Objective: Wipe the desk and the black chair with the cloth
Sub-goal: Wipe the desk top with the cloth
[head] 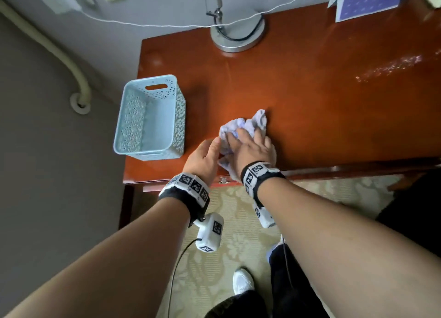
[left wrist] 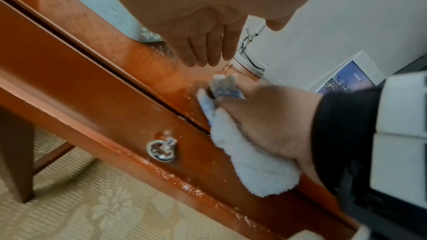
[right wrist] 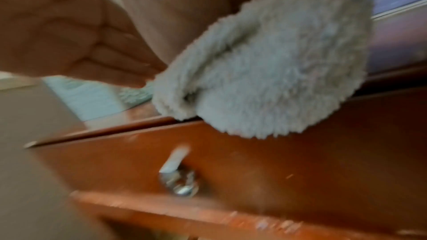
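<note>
Under the right hand (head: 253,148), cloth (head: 241,126) lies on desk (head: 322,98).

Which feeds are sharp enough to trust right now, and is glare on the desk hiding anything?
Head view: mostly sharp, edges bent by the wide lens; glare streaks the desk at far right, away from the cloth. Left wrist view: fairly sharp on the right hand, soft at the drawer pull. Right wrist view: motion-blurred throughout, only the cloth readable.
</note>
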The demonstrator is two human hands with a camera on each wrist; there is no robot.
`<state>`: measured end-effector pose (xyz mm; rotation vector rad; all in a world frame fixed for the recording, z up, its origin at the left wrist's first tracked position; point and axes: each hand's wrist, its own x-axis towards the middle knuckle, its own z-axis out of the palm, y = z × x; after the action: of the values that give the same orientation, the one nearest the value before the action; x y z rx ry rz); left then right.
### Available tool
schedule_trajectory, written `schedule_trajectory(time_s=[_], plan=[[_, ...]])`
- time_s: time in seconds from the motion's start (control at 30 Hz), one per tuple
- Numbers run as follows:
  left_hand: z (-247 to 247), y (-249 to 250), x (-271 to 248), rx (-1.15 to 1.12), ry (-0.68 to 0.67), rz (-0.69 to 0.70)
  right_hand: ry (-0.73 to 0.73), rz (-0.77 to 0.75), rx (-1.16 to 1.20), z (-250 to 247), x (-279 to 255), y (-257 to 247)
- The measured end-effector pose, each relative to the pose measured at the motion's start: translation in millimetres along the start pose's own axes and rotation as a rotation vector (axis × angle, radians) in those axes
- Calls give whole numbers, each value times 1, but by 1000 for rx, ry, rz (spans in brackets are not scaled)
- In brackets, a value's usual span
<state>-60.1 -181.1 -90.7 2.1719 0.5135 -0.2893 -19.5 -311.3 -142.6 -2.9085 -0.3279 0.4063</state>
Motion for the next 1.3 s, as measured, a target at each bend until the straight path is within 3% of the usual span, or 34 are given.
schedule_trajectory(time_s=[0.1, 0.23, 0.37, 0.53, 0.63, 0.83, 1.03, 1.2, 1.3], plan=[[8, -16, -5, 24, -67, 95, -8, -79, 4, 14, -30, -34], [35, -18, -7, 163, -129, 156, -24, -136, 67, 23, -49, -3], [72, 7, -8, 204, -247, 244, -1, -30, 177, 19, -50, 56], [135, 59, -11, 286, -423, 383, 26, 2, 109, -18, -76, 149], [174, 96, -12, 411, -516, 498, 18, 119, 100, -35, -85, 206], [232, 166, 0, 452, -566, 583, -16, 339, 112, -51, -72, 307], [229, 207, 52, 480, -498, 524, -37, 378, 69, -55, -16, 290], [213, 199, 94, 489, -396, 492, -55, 117, -57, -78, -6, 238], [197, 194, 114, 466, -349, 411, -90, 0, -149, -86, 32, 215]])
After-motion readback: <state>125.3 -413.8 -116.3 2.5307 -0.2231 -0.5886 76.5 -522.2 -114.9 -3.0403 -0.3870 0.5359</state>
